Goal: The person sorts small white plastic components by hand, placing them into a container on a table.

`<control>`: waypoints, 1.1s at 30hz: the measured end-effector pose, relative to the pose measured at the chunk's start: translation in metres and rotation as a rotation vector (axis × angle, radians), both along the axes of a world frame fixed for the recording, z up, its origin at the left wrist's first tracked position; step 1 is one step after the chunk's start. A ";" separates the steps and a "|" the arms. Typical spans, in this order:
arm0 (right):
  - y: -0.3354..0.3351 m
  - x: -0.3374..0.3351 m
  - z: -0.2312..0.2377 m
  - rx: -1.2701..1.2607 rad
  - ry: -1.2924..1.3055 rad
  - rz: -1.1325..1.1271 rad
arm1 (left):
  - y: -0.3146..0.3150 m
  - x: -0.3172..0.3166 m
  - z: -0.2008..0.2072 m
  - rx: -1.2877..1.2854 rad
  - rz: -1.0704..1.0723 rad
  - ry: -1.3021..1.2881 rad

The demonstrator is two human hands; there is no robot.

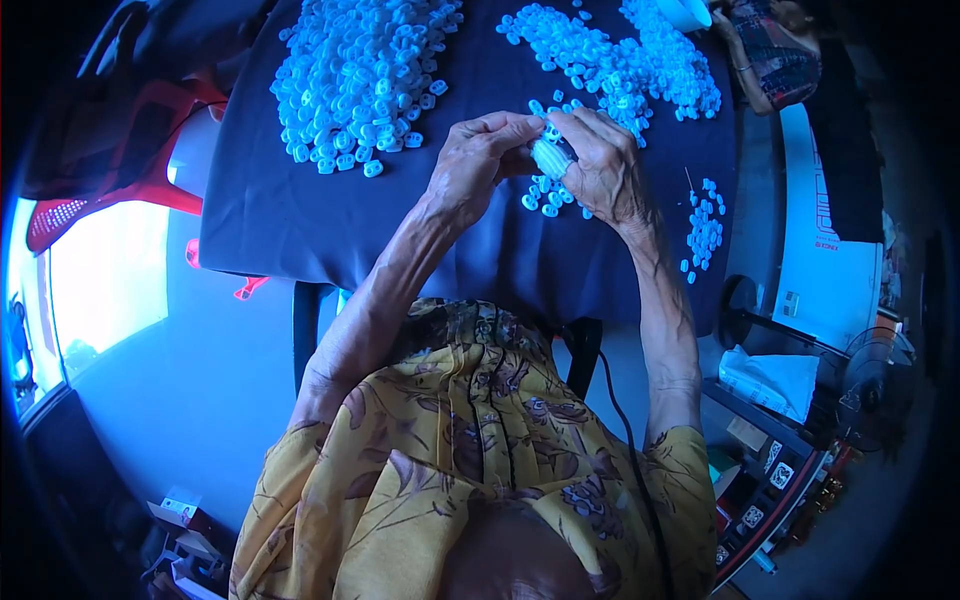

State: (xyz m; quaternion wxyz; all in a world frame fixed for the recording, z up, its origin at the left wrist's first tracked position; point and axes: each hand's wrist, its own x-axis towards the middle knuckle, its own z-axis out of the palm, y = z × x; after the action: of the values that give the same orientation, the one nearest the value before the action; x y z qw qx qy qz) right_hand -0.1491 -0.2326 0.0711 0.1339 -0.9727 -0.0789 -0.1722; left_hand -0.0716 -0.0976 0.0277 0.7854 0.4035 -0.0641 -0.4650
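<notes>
Both hands meet over the dark-covered table (400, 230). My left hand (480, 155) is closed in a pinch, thumb and forefinger pressed together at the tips. Just beside it, my right hand (608, 165) is also closed, its fingertips curled toward the left ones. White ribbed wrapping (551, 158) lies around what looks like the right thumb. What the fingertips grip is too small and too covered to make out. Beneath the hands lie several small white oval pieces (550, 195) with dark marks or holes.
A large heap of white pieces (350, 75) lies far left, another (600, 60) far right. Smaller bits (705, 230) and a thin needle-like stick (688, 179) lie right. Another person's hand (727, 28) is near a white bowl (685, 12). A red chair (150, 150) stands left.
</notes>
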 end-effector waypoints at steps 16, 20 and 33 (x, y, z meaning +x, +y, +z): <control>-0.011 0.010 -0.011 -0.022 0.048 0.019 | -0.007 0.010 -0.016 0.004 -0.037 0.000; -0.012 0.012 -0.012 -0.018 0.038 0.063 | -0.007 0.011 -0.016 0.027 -0.035 -0.038; -0.022 0.015 -0.026 0.006 -0.035 0.151 | -0.012 0.005 -0.020 0.036 0.009 -0.002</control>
State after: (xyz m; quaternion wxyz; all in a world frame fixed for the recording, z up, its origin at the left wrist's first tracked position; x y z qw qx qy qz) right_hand -0.1336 -0.2541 0.0451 0.1480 -0.9604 -0.1539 -0.1789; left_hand -0.0662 -0.1098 0.0075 0.7799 0.4184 -0.0548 -0.4623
